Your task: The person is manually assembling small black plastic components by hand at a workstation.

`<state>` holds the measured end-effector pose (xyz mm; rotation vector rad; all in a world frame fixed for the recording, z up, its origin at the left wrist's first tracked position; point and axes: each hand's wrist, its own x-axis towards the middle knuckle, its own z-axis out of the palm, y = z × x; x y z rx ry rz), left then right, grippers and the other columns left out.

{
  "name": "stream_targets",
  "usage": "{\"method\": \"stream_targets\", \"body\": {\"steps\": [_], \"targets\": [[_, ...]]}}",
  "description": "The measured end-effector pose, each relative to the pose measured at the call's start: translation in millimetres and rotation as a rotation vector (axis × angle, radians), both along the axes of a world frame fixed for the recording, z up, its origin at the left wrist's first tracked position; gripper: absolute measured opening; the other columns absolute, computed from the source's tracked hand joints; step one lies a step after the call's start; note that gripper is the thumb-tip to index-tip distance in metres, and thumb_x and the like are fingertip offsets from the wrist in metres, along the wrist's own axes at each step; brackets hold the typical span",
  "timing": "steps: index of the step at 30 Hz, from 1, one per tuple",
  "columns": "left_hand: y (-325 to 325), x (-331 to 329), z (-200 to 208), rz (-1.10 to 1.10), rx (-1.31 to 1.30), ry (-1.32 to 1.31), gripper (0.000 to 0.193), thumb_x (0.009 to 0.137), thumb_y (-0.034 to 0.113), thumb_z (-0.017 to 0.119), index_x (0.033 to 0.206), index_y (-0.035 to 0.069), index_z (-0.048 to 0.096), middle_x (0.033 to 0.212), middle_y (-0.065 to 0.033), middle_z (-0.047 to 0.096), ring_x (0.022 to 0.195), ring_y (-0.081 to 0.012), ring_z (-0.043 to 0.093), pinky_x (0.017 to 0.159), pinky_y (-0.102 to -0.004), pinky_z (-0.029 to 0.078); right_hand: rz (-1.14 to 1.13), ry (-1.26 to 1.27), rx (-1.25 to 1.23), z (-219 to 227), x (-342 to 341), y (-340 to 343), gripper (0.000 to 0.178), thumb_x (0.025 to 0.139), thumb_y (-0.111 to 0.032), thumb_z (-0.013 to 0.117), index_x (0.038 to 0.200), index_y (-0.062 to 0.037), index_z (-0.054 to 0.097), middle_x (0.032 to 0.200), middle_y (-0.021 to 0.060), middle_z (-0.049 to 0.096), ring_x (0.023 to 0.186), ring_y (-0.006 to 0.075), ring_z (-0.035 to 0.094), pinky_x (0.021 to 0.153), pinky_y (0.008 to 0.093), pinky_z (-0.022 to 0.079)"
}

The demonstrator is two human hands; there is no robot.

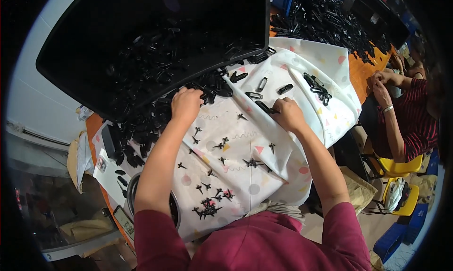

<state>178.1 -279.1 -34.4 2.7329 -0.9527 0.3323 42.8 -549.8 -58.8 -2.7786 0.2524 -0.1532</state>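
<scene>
My left hand (187, 104) reaches into a pile of black plastic parts (214, 83) along the front edge of a large black bin (155, 94). Its fingers curl down among the pieces, and their tips are partly hidden. On the patterned white cloth (245, 188), my right hand (288, 113) has its fingers closed at the end of an elongated black plastic part (264, 106). Close by lie a black oblong frame (254, 95), another upright frame (262, 84) and a small black piece (285, 89). Small black cross-shaped pieces (207, 208) are scattered nearer my body.
A cluster of black parts (318, 88) rests on the cloth at right. Beyond is a big heap of black parts (325, 23) on the orange table (361, 75). Another person in a striped shirt (415, 115) sits at right. A round container (175, 212) stands beside my left arm.
</scene>
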Motion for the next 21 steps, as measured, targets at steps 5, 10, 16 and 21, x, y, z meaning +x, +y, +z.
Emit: {"method": "stream_targets", "body": {"steps": [5,10,16,21], "targets": [[6,-56,19,0.138,-1.005,0.821,0.018,0.079,0.002,0.057,0.097,-0.001,0.056,0.086,-0.0066,0.061,0.078,-0.0106,0.056,0.073,-0.0221,0.044,-0.097,-0.279,0.441,35,-13,31,0.021,0.078,-0.012,0.059,0.096,-0.0025,0.054,0.091,0.0115,0.060,0.072,0.0225,0.060,0.059,0.0295,0.048],[-13,-127,47,-0.145,-1.370,0.929,0.012,0.082,0.000,0.054,0.093,-0.001,0.050,0.085,-0.0046,0.058,0.076,-0.0077,0.053,0.068,-0.0192,0.043,0.187,-0.417,0.926,87,-32,120,0.025,0.081,-0.007,0.058,0.104,-0.0006,0.053,0.088,0.0054,0.057,0.071,0.0099,0.057,0.050,0.0215,0.048],[-6,-148,64,-0.210,-1.382,1.002,0.020,0.080,0.004,0.061,0.096,-0.001,0.050,0.089,-0.0057,0.058,0.080,-0.0095,0.053,0.072,-0.0209,0.044,0.260,-0.397,1.202,101,-60,123,0.030,0.080,-0.002,0.058,0.109,-0.0018,0.054,0.094,0.0061,0.057,0.077,0.0114,0.055,0.058,0.0211,0.048],[-3,-155,74,-0.228,-1.289,0.920,0.038,0.078,0.006,0.063,0.112,-0.003,0.049,0.095,-0.0065,0.058,0.080,-0.0101,0.054,0.073,-0.0227,0.044,0.354,-0.629,0.589,109,-66,107,0.031,0.070,-0.001,0.066,0.100,-0.0029,0.059,0.087,0.0082,0.058,0.071,0.0171,0.054,0.057,0.0247,0.044]]}}
